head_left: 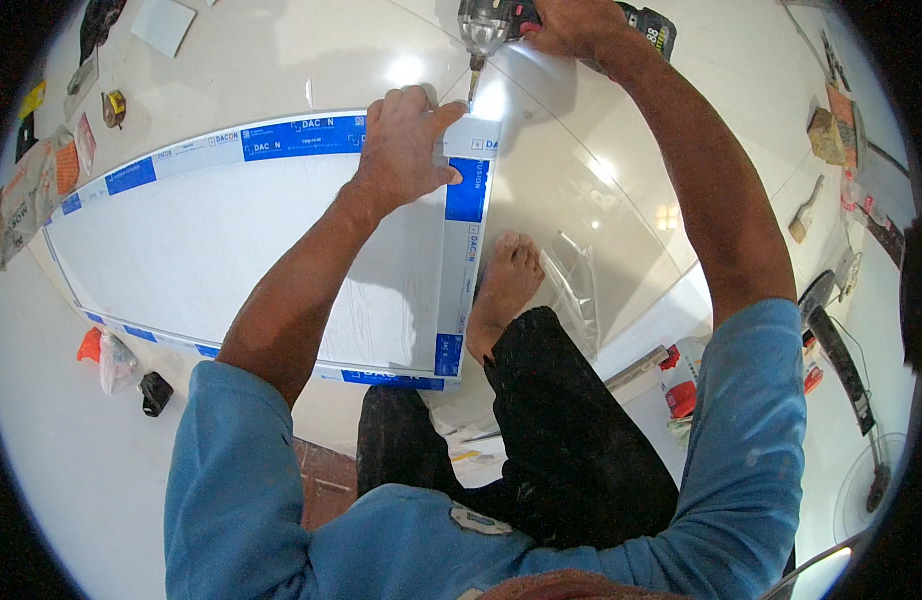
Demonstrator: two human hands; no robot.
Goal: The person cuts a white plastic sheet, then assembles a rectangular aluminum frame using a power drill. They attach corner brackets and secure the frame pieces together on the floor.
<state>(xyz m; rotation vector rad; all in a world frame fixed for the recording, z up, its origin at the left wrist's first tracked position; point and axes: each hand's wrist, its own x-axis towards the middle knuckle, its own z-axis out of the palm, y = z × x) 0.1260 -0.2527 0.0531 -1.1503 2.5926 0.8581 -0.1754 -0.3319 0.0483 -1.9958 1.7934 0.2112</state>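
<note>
White panel (pixel 281 220), lying on tiled floor (pixel 571 110), blue-and-white border strips (pixel 466 205) in place; one corner's fastening seemingly under way, remaining corners' fixing indeterminable. Left hand (pixel 406 140) spread wide over panel's far right corner; right hand (pixel 573 28) gripping drill (pixel 484 28), bit (pixel 474 84) at that corner.

A tape measure (pixel 114 108) lies at upper left, near a white sheet (pixel 163 27). A brush (pixel 806 210) lies at right, with a fan (pixel 878 487) below. A clear bag (pixel 117 364) sits at left.

Bright; white glare on floor tiles (pixel 581 130); dark, bent fisheye rim.
</note>
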